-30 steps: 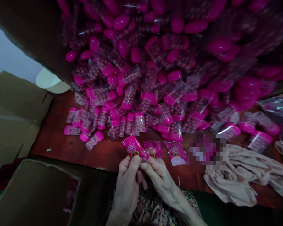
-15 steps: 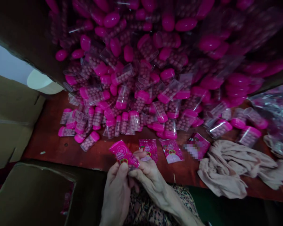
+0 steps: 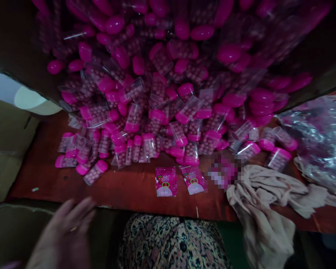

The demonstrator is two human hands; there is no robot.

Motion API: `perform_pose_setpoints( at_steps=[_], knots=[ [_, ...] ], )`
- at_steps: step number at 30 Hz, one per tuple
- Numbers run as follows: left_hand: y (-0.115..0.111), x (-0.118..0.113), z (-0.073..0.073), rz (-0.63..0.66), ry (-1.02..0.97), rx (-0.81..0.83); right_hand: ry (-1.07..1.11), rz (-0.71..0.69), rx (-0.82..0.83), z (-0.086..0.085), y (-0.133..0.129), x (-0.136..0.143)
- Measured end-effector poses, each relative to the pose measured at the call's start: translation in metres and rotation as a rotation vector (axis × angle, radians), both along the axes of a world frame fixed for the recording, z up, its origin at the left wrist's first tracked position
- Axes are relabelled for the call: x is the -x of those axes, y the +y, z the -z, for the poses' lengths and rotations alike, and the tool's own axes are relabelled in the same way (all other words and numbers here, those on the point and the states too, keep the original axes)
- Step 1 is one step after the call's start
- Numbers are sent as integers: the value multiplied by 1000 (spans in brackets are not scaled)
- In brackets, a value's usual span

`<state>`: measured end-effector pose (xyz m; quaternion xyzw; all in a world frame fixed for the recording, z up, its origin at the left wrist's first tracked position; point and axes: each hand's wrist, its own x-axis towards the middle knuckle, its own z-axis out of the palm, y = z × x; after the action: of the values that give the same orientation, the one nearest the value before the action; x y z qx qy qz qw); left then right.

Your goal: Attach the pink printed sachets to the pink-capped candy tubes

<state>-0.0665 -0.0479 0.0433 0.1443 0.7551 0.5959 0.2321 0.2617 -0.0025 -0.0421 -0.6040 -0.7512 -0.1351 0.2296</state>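
Observation:
My left hand (image 3: 68,228) is at the lower left, blurred by motion, over the cardboard box (image 3: 14,220) below the table edge. Its fingers stretch out, a ring shows on one, and I see nothing held in it. My right hand is out of view. Two pink printed sachets, the left sachet (image 3: 166,182) and the right sachet (image 3: 193,181), lie flat on the red table (image 3: 123,186). A beige cloth (image 3: 268,231) hangs over the front edge at the right, its lower part smeared by motion.
A large heap of clear tubes with pink caps (image 3: 179,134), full of small pink balls, fills the back. Beside the cloth is a partly pixelated pink packet (image 3: 224,172). Crinkled clear plastic (image 3: 324,130) lies at the right. A pale round object (image 3: 35,102) stands at the left.
Both hands were together at the table edge holding a pink sachet. Now that sachet is out of sight, the left hand is at lower left, and the cloth hangs lower. The view has shifted.

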Motion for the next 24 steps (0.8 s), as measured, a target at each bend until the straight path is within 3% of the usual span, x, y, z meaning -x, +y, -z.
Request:
perform_pose_setpoints(
  at_steps=[2, 3, 5, 7, 9, 13, 16, 19, 24],
  knots=[
    [26, -37, 5, 309, -46, 42, -11, 22, -23, 5, 7, 3],
    [38, -56, 6, 542, -36, 89, -18, 37, -11, 6, 10, 3],
    [59, -89, 9, 955, 92, 17, -16, 55, 26, 3, 14, 3],
    [73, -109, 12, 1154, 291, -42, 24, 48, 72, -2, 14, 1],
    [81, -114, 18, 1193, 473, -46, 94, 67, 118, -9, 12, 1],
    [80, -101, 39, 1043, 777, -23, 217, 153, -13, -26, 13, 21],
    [72, -90, 55, 965, 949, 53, 314, 28, -44, -32, 21, 46],
    [67, -86, 67, 968, 1059, 103, 388, -72, 73, -27, 29, 68],
    [64, -82, 74, 999, 1094, 63, 344, -75, 151, -11, 31, 91]
  ],
)
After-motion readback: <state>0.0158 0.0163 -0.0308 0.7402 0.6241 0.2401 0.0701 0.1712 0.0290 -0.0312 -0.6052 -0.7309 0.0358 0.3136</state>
